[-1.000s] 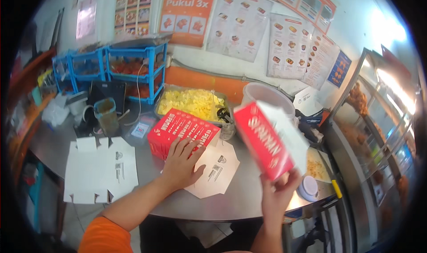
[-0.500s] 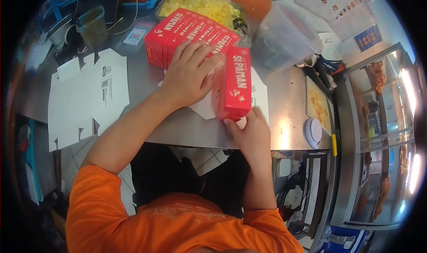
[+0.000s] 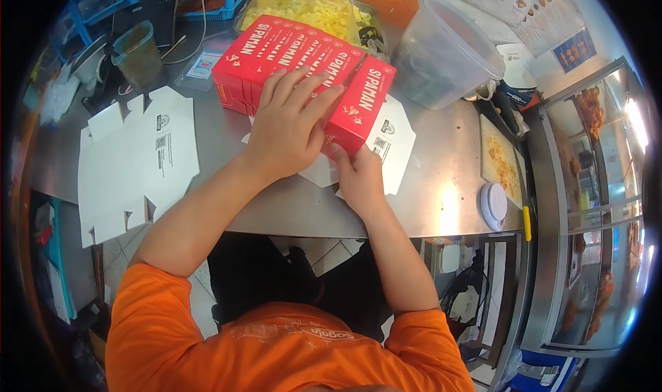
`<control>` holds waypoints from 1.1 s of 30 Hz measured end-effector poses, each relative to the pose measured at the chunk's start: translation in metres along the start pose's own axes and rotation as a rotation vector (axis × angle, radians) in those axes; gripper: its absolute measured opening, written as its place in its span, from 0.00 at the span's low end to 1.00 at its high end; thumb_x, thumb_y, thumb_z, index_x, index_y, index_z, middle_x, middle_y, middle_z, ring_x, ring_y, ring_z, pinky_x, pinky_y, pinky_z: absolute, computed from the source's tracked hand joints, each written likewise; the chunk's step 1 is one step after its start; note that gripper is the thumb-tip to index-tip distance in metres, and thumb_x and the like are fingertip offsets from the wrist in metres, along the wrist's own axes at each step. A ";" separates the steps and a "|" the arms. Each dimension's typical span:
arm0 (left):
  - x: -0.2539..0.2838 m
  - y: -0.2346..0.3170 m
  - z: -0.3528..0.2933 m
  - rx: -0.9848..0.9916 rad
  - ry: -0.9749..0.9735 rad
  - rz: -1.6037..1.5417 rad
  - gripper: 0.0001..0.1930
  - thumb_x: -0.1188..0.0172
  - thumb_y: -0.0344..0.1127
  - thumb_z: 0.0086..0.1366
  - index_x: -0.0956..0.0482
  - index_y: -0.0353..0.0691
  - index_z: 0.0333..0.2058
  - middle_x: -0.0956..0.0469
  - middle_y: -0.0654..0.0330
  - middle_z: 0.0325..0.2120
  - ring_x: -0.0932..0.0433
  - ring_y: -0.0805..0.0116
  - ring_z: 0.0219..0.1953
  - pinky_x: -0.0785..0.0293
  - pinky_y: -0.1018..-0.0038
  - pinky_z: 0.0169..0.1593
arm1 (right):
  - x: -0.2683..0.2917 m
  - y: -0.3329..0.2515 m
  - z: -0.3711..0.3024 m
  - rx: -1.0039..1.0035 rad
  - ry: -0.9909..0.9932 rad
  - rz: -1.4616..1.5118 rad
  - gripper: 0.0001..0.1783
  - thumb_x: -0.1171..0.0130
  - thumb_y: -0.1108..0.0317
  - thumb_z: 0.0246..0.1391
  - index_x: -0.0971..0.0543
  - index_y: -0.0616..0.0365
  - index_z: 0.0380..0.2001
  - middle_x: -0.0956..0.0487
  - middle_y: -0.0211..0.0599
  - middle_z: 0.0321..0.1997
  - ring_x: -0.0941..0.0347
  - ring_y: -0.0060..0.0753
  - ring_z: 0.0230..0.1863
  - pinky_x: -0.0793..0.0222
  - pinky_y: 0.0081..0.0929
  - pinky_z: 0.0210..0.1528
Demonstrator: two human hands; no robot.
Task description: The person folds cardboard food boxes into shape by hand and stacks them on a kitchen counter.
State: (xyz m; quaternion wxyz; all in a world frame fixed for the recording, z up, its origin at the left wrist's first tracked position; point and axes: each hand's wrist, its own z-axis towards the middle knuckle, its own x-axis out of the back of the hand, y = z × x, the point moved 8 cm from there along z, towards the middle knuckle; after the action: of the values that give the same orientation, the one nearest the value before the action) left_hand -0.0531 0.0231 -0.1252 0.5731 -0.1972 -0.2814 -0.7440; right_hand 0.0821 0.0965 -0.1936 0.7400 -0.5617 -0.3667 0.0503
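Several red cartons with white print (image 3: 272,47) stand side by side in a row on the steel counter. My left hand (image 3: 286,123) lies across the near part of the row, fingers stretched out and slightly apart. At the row's right end, a separate red carton (image 3: 364,102) sits slightly askew, with a narrow gap along part of its side. My right hand (image 3: 360,178) grips its near end; the thumb shows and the other fingers are partly hidden. Beneath the cartons, flat white box blanks (image 3: 394,140) with dark print stick out.
To the left lies another white box blank (image 3: 138,161), overhanging the counter's front edge. Behind the cartons are a tray of yellow pieces (image 3: 303,13) and a clear plastic tub (image 3: 448,54). A cutting board (image 3: 500,161), a round white-lidded item (image 3: 493,204) and a glass food cabinet (image 3: 593,219) are to the right.
My right hand has moved the end carton away from me and turned it, bringing it closer alongside the row. My left hand stays on the row.
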 end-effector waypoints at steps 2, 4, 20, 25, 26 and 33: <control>0.001 0.000 -0.001 0.006 -0.002 0.004 0.33 0.37 0.27 0.56 0.22 0.43 0.64 0.24 0.52 0.63 0.32 0.46 0.69 0.45 0.46 0.75 | -0.002 -0.002 0.003 0.015 0.014 -0.002 0.13 0.42 0.74 0.72 0.19 0.66 0.55 0.12 0.44 0.47 0.17 0.28 0.47 0.23 0.32 0.54; -0.001 0.000 0.000 0.004 -0.012 0.002 0.33 0.37 0.27 0.55 0.22 0.43 0.64 0.24 0.52 0.63 0.32 0.46 0.69 0.45 0.46 0.75 | 0.000 0.003 0.005 0.021 0.037 0.000 0.13 0.42 0.74 0.72 0.19 0.66 0.54 0.11 0.46 0.45 0.16 0.29 0.46 0.23 0.32 0.52; 0.003 0.000 0.004 0.012 0.009 -0.009 0.30 0.36 0.29 0.54 0.20 0.38 0.60 0.21 0.51 0.60 0.29 0.46 0.67 0.41 0.47 0.74 | -0.008 0.001 0.012 0.096 0.060 0.078 0.15 0.44 0.73 0.71 0.22 0.64 0.58 0.12 0.53 0.46 0.15 0.49 0.48 0.22 0.40 0.52; 0.004 0.000 0.004 0.009 0.050 -0.013 0.28 0.37 0.29 0.53 0.17 0.36 0.55 0.19 0.49 0.57 0.27 0.45 0.64 0.38 0.46 0.72 | -0.015 -0.017 0.014 0.136 0.071 0.085 0.17 0.45 0.74 0.69 0.24 0.62 0.59 0.14 0.61 0.45 0.17 0.69 0.49 0.23 0.51 0.51; 0.004 0.000 0.004 0.013 0.066 -0.022 0.27 0.37 0.29 0.52 0.17 0.35 0.55 0.19 0.49 0.57 0.27 0.45 0.64 0.38 0.46 0.71 | -0.016 -0.023 0.013 0.145 0.087 0.006 0.16 0.46 0.75 0.70 0.22 0.63 0.58 0.13 0.58 0.46 0.15 0.61 0.49 0.22 0.46 0.53; 0.005 0.001 0.006 0.020 0.071 -0.009 0.27 0.37 0.28 0.52 0.17 0.34 0.55 0.18 0.48 0.57 0.27 0.45 0.64 0.37 0.47 0.71 | -0.018 -0.026 0.016 0.189 0.055 0.033 0.18 0.47 0.76 0.71 0.23 0.64 0.61 0.14 0.56 0.51 0.15 0.51 0.54 0.23 0.39 0.58</control>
State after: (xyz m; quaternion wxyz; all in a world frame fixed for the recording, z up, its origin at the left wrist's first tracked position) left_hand -0.0539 0.0233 -0.1180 0.5814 -0.1636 -0.2693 -0.7501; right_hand 0.0507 0.0910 -0.1783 0.7986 -0.4963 -0.3305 0.0816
